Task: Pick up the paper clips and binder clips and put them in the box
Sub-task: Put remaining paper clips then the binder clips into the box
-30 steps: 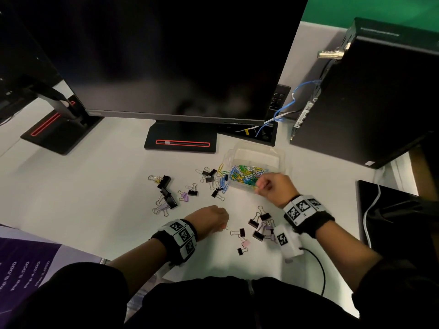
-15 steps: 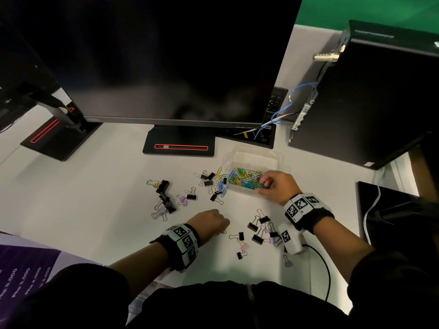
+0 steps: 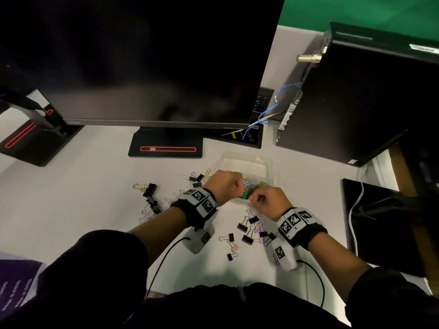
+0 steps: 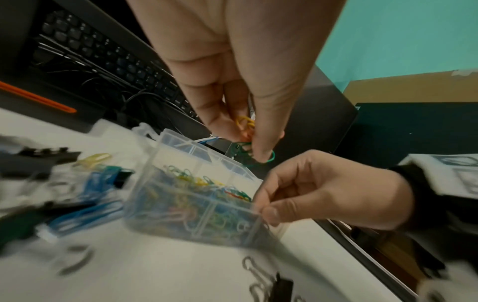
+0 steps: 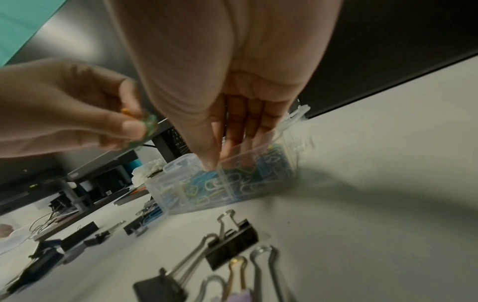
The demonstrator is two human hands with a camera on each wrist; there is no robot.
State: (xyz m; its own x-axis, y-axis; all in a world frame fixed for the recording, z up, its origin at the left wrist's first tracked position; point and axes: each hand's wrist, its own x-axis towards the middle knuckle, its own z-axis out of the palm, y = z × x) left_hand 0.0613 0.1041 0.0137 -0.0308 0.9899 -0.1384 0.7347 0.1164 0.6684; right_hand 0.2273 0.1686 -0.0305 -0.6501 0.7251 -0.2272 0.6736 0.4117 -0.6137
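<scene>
Box (image 3: 247, 162) holds many paper clips; left hand (image 3: 225, 186) pinches more, right hand (image 3: 268, 201) grips its rim; binder clips (image 3: 247, 230) probably all remain at 6 o'clock.

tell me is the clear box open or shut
Open. The clear box has no lid over it; paper clips lie exposed inside, and the right hand pinches its rim.

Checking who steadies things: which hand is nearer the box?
Right. The right hand pinches the box at its near wall; the left hand holds paper clips above it.
</scene>
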